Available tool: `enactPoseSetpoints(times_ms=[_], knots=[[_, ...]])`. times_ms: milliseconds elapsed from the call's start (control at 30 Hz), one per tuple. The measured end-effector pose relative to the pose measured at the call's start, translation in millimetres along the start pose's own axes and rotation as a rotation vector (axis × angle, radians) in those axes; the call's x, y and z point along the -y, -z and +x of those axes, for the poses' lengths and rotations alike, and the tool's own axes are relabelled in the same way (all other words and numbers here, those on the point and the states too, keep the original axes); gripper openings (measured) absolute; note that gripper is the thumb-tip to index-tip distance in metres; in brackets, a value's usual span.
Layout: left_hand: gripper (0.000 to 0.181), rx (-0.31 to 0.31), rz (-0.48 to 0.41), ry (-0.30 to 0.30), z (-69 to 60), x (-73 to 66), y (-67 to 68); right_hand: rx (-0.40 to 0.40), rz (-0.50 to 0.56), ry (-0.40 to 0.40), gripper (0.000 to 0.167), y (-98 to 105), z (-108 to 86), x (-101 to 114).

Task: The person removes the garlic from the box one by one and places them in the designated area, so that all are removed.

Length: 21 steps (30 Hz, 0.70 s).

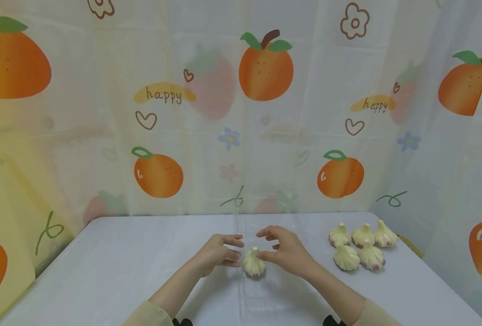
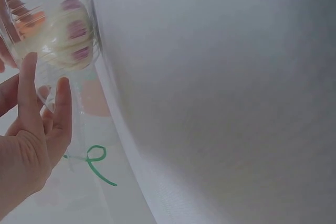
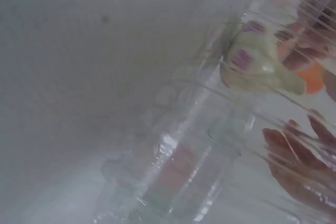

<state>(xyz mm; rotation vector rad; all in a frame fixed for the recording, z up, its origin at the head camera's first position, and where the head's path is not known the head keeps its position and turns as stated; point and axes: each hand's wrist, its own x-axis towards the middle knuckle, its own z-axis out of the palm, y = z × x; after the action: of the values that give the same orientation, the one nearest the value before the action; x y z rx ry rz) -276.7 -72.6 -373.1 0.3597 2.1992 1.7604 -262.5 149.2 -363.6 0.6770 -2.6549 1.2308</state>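
Note:
A single garlic bulb (image 1: 254, 266) stands stem up in a long clear plastic container (image 1: 261, 310) at the middle of the table. My left hand (image 1: 218, 254) is at the container's left side, fingers extended and nothing held. Close by on the right is my right hand (image 1: 287, 254), its thumb near the bulb's stem and its fingers loosely bent. Whether that thumb touches the bulb, I cannot tell. In the left wrist view the purple-marked garlic (image 2: 79, 35) shows through the ribbed plastic. The right wrist view also shows the garlic (image 3: 249, 64) behind clear plastic.
Several more garlic bulbs (image 1: 363, 249) sit grouped on the right of the white table (image 1: 122, 271). A fruit-patterned curtain (image 1: 212, 158) hangs behind the table and along both sides.

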Motion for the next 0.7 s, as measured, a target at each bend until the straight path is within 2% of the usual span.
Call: enactPoseSetpoints(times_ms=[300,700], knots=[[0.043,0.001,0.006,-0.005,-0.1,0.1,0.3,0.039,-0.062,0.041,0.041,-12,4.9,-4],[0.043,0.001,0.001,-0.010,0.5,2.1,0.5,0.069,-0.118,0.062,0.043,-16,4.7,-6]])
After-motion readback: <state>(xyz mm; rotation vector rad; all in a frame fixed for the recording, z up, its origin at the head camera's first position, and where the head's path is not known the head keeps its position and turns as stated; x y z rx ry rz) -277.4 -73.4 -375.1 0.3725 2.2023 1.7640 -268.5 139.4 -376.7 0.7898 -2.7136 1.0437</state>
